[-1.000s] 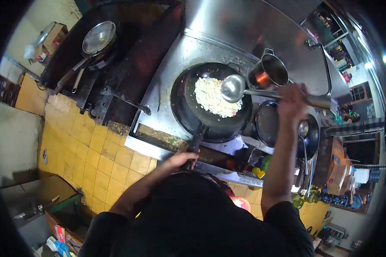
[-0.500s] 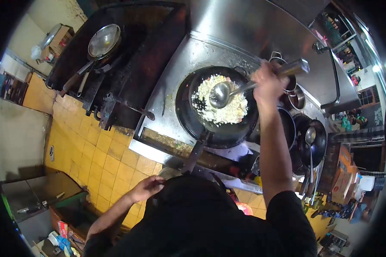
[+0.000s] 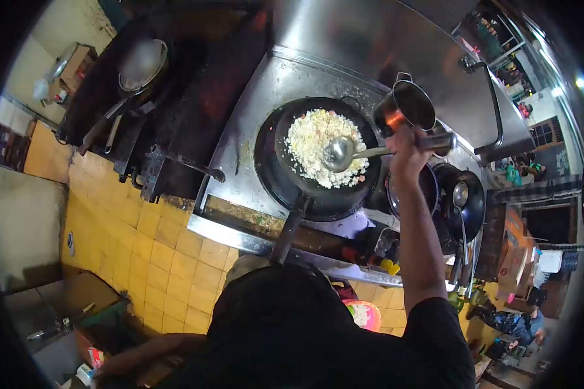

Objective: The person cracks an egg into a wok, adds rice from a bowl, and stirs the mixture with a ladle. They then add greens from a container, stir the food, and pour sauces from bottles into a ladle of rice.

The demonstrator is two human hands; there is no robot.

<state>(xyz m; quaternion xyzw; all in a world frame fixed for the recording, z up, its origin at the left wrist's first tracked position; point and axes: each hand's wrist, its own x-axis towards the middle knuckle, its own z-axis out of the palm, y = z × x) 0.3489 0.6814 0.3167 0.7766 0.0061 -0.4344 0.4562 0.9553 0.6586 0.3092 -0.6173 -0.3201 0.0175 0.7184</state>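
Observation:
My right hand is wrapped round the thick handle of a metal ladle. The ladle's bowl rests on white and yellow rice-like food, dotted with pink bits, in a dark wok. The wok sits on a steel stove, with its handle pointing toward my body. Only my left forearm shows at the lower left; the left hand itself is hidden by my dark clothing.
A steel pot stands behind my right hand. Further right, a second ladle lies in another dark wok. A strainer sits at the upper left. A person is at the far right.
My left hand has moved down out of sight. The ladle has shifted slightly within the food, my right hand has moved a little lower, and the view has shifted.

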